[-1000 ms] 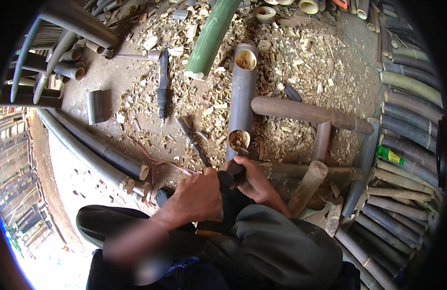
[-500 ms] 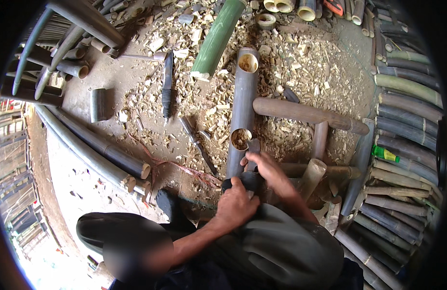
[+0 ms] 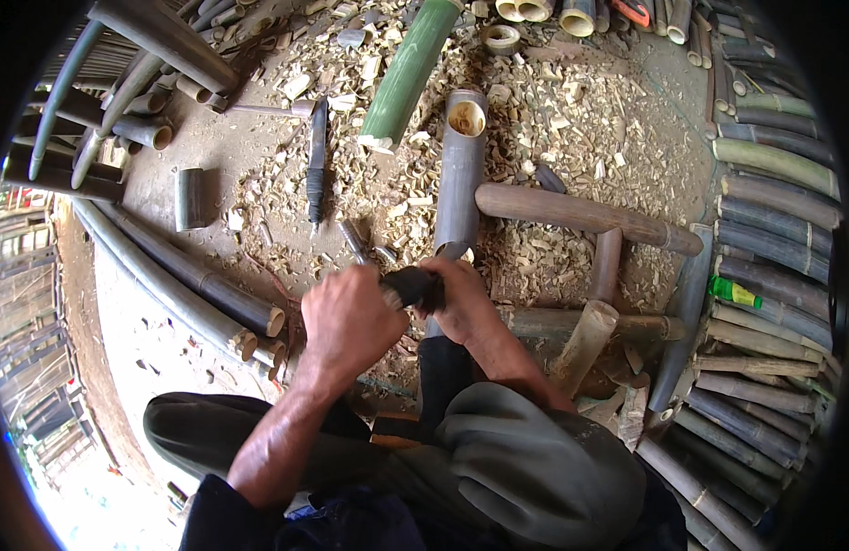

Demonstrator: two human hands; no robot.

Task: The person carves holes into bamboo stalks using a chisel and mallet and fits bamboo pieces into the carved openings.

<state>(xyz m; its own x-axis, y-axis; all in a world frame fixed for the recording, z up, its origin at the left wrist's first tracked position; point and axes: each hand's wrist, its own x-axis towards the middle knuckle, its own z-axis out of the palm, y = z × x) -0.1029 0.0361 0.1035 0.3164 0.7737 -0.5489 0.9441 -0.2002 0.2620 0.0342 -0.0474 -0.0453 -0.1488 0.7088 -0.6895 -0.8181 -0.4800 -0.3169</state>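
Note:
A dark bamboo pole [image 3: 458, 184] stretches away from between my knees, with an oval hole [image 3: 466, 118] cut near its far end. A second hole, nearer me, is mostly covered by my right hand. Above the pole's near part, a black-wrapped tool [image 3: 409, 286] lies crosswise between my hands; its blade is hidden. My left hand [image 3: 353, 312] is closed around its left end. The fingers of my right hand [image 3: 461, 298] are closed on its other end, beside the nearer hole.
Wood chips cover the ground. Left of the pole lie a knife [image 3: 317, 165], a slim tool [image 3: 353, 241] and a short bamboo piece [image 3: 190, 199]. A green bamboo [image 3: 408, 83] lies ahead; a wooden crossbar [image 3: 580, 216] meets the pole's right side. Bamboo poles [image 3: 773, 202] line the right.
Both hands have lifted the tool off the nearer hole and turned it crosswise. My left hand has moved left and away from me; the right has shifted slightly left.

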